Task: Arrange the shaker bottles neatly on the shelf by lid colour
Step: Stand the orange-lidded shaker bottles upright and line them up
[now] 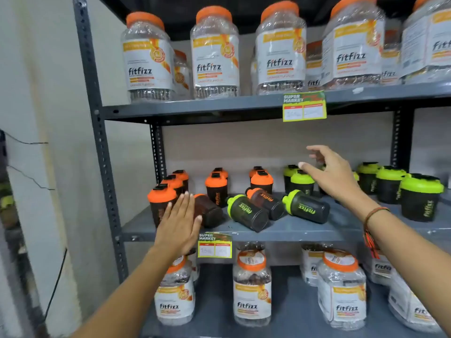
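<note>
Middle shelf [305, 230], grey metal, carrying the shaker bottles; entries run from its front edge to its back.

Front edge, left end: left hand [179, 223], flat and wide, fingers together, holding nothing. It is raised before an upright orange-lid bottle [159, 203] and a fallen orange-lid bottle [210, 212]; whether the palm touches either cannot be told.

Front edge, left of centre: price tag [214, 245], hanging from the lip.

Front, centre: three more bottles on their sides, lids pointing back and left. A green-lid bottle [246, 212] lies nearest; a second fallen orange-lid bottle [267, 202] is just behind it, touching or nearly so; a second green-lid bottle [305, 207] is to their right.

Centre right, above the shelf: right hand [332, 174], open, fingers spread and curled, holding nothing, reaching toward the upright green-lid bottles [302, 182] at the back.

Back, left half: upright orange-lid bottles [261, 181] in loose rows.

Right end: upright green-lid bottles in a tidy group [421, 196].

Sorting state, judged: colours are already split left and right; the four fallen bottles remain unsorted.

Handling, judged: dark plastic, apparently empty, so light and stiff, not fragile. Smooth round bodies will roll when lying. Take hold around the mid-body, not the flip cap, which may pop open.

Other stock: large orange-lid jars [216, 54] on the shelf above and below.
</note>
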A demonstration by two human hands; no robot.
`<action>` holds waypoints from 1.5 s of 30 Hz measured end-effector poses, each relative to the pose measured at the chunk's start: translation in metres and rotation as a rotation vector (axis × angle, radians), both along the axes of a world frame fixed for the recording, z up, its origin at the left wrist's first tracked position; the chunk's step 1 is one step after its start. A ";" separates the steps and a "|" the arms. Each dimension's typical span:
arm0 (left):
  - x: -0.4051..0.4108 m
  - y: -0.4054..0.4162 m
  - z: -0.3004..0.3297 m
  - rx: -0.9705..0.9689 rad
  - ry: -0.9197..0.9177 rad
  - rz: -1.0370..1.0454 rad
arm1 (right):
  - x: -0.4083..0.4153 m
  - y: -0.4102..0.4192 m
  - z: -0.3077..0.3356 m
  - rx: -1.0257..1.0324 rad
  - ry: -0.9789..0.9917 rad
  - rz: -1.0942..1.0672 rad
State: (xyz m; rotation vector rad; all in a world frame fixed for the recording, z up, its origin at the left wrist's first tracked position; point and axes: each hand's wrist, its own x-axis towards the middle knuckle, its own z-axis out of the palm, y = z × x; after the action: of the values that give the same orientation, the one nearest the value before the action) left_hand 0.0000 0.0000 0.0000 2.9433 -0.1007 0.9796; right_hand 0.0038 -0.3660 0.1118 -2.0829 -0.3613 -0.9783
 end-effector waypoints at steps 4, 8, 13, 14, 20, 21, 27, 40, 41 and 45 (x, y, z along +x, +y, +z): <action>0.016 0.021 -0.036 -0.040 0.340 0.061 | 0.019 0.014 -0.025 -0.056 0.061 -0.014; 0.040 0.026 -0.038 -0.089 0.462 0.045 | 0.047 0.019 -0.039 -0.105 0.064 -0.051; 0.065 0.024 -0.037 -0.114 0.461 0.036 | 0.085 0.003 -0.049 -0.180 0.108 -0.134; 0.071 0.023 -0.037 -0.108 0.462 0.034 | 0.093 -0.002 -0.050 -0.226 0.155 -0.168; 0.096 0.018 -0.036 -0.126 0.512 0.037 | 0.137 -0.022 -0.059 -0.508 0.521 -0.244; 0.100 0.018 -0.036 -0.131 0.515 0.039 | 0.143 -0.023 -0.059 -0.547 0.584 -0.236; 0.114 0.018 -0.041 -0.106 0.511 0.081 | 0.167 -0.029 -0.060 -0.692 0.754 -0.223; 0.113 0.018 -0.045 -0.044 0.467 0.094 | 0.172 -0.057 -0.077 -0.250 0.523 -0.132; 0.112 0.017 -0.045 -0.054 0.463 0.094 | 0.170 -0.063 -0.077 -0.127 0.477 -0.103; 0.108 0.015 -0.043 -0.031 0.468 0.071 | 0.157 -0.094 -0.081 0.197 0.250 -0.084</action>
State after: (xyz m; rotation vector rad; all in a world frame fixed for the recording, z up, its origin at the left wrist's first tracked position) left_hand 0.1083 0.0150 -0.0425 3.0709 0.0332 0.2717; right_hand 0.1608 -0.4601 0.0312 -2.0212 -0.0469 -0.7564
